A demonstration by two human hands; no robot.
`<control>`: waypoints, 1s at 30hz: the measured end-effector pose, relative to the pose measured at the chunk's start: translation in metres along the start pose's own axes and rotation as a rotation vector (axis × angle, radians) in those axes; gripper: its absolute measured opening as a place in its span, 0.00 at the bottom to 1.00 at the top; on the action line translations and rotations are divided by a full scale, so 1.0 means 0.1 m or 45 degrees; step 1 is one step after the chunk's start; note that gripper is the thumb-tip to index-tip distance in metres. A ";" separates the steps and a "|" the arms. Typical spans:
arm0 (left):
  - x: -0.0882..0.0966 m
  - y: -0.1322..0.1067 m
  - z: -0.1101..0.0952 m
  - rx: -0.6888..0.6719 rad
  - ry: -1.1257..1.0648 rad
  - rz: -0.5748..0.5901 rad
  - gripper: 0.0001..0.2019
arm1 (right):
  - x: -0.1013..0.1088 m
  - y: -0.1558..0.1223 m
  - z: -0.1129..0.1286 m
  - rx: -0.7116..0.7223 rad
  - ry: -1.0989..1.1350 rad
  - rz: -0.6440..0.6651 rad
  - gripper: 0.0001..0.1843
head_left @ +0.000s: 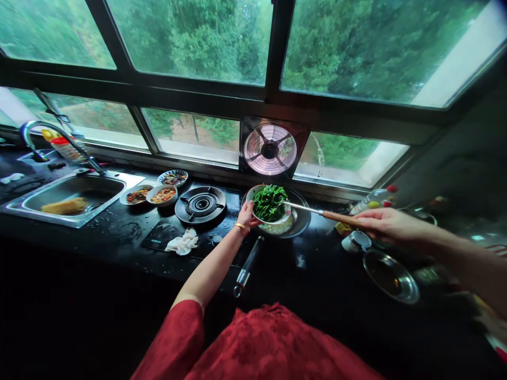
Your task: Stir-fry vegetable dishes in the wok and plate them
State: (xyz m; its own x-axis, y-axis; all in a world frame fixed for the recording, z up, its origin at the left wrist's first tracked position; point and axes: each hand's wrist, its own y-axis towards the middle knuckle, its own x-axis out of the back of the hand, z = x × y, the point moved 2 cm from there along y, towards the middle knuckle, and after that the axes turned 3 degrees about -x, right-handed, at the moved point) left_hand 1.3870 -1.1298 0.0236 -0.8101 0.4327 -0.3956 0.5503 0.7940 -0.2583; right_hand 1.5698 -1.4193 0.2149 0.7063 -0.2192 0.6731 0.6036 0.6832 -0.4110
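My left hand (246, 215) grips the rim of a bowl (253, 196) filled with dark green cooked vegetables (270, 202), holding it tilted over a dark wok (299, 217) on the right burner. My right hand (381, 222) is closed round the wooden handle of a metal spatula (312, 210), whose blade reaches into the greens in the bowl. The wok's black handle (249, 264) points toward me. A gold bangle sits on my left wrist.
A free gas burner (200, 204) lies left of the wok, with a crumpled cloth (181, 243) in front. Three small dishes of food (161, 194) stand by the steel sink (67, 198). A metal bowl (390, 277), a lid and a bottle (372, 199) sit at right. A fan (270, 149) fills the window.
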 end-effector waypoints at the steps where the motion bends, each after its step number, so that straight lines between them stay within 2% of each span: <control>1: 0.01 -0.01 0.03 -0.002 0.003 0.000 0.26 | 0.05 -0.01 0.11 -0.008 -0.065 -0.003 0.18; 4: 0.00 -0.03 0.10 0.019 0.001 0.007 0.25 | 0.29 -0.02 0.49 -0.069 -0.291 -0.038 0.12; 9: -0.06 -0.06 0.16 0.047 0.024 0.034 0.25 | 0.78 0.04 1.18 -0.026 -0.811 -0.139 0.18; 12: -0.10 -0.08 0.17 0.038 0.035 0.044 0.25 | 0.92 -0.02 1.62 -0.013 -1.066 -0.239 0.21; 15: -0.13 -0.09 0.21 0.102 -0.005 0.079 0.24 | 0.83 -0.17 2.03 0.027 -1.323 -0.375 0.25; 21: -0.14 -0.11 0.26 0.185 -0.157 0.129 0.27 | 0.39 -0.49 2.59 0.189 -1.727 -0.494 0.33; 25: -0.10 -0.11 0.20 0.138 -0.167 0.087 0.25 | 0.32 -0.62 2.73 0.234 -1.821 -0.685 0.26; 28: -0.05 -0.10 0.15 0.099 -0.131 0.051 0.25 | 0.37 -0.68 2.71 0.193 -1.795 -0.784 0.23; 30: -0.03 -0.09 0.14 0.094 -0.108 0.027 0.24 | 0.35 -0.73 2.66 0.270 -1.794 -0.835 0.21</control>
State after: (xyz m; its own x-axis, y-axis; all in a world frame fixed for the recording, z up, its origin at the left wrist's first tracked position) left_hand 1.3870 -1.1443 0.0152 -0.7799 0.4089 -0.4739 0.5829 0.7503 -0.3120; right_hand 1.4520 -1.2910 0.4318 -0.6225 0.2138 0.7529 0.5085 0.8417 0.1815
